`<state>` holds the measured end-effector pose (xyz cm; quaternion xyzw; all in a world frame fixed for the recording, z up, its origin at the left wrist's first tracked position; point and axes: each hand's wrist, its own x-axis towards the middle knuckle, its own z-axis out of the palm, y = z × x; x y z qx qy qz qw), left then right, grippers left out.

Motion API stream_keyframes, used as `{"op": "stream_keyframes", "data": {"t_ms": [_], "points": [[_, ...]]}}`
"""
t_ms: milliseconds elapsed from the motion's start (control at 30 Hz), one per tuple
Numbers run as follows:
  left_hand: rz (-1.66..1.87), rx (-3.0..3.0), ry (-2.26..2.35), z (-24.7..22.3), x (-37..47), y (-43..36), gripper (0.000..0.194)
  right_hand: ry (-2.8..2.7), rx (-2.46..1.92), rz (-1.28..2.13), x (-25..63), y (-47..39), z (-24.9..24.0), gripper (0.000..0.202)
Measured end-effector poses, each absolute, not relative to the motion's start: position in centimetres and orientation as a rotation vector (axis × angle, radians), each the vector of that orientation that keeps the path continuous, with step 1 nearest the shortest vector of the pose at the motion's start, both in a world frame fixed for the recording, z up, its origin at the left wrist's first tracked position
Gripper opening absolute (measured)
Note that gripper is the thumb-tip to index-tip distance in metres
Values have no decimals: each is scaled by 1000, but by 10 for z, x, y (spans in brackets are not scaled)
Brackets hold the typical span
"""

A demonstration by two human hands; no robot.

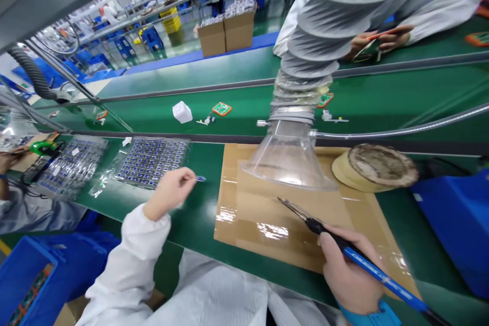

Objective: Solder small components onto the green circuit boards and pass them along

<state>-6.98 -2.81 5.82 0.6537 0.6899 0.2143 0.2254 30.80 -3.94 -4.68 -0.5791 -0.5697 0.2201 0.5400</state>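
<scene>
My left hand (172, 191) pinches a small blue-and-silver part (200, 179) over the green tabletop, just right of a plastic tray of many small blue parts (151, 160). Wrapped in my right hand (351, 270) is a blue and black soldering iron (369, 266). Its metal tip, with a thin guide beside it, points up and left above the taped cardboard sheet (294, 219). A clear fume hood (292, 158) hangs over the sheet, beyond the iron's tip.
A round yellowish roll (374, 167) and a blue bin (454, 224) stand at right. Behind, the green belt (237, 125) carries a white block (182, 112) and an orange-edged board (222, 108). Across the belt, a person's hands (382, 43) hold orange-edged items.
</scene>
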Motion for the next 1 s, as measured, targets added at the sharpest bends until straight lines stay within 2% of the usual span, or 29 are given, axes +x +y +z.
{"op": "stream_keyframes", "data": {"t_ms": [133, 233, 400, 600, 733, 833, 1000], "points": [[754, 1725, 1259, 24, 21, 2, 19, -1262, -1382, 655, 296, -41, -37, 32], [920, 1462, 1041, 3, 63, 15, 24, -1225, -1362, 791, 283, -40, -28, 28], [887, 1077, 1094, -14, 82, 15, 35, -1200, -1287, 904, 266, -37, -28, 28], [699, 1299, 1134, -13, 86, 4, 18, -1169, -1214, 1019, 259, -38, -36, 42], [620, 1472, 1147, -14, 90, 4, 13, -1172, -1231, 1005, 259, -37, -34, 39], [585, 1635, 1150, -17, 91, 4, 15, -1172, -1290, 945, 261, -37, -32, 36], [556, 1600, 1091, -17, 92, -1, 24, -1182, -1446, 859, 267, -39, -26, 48]]}}
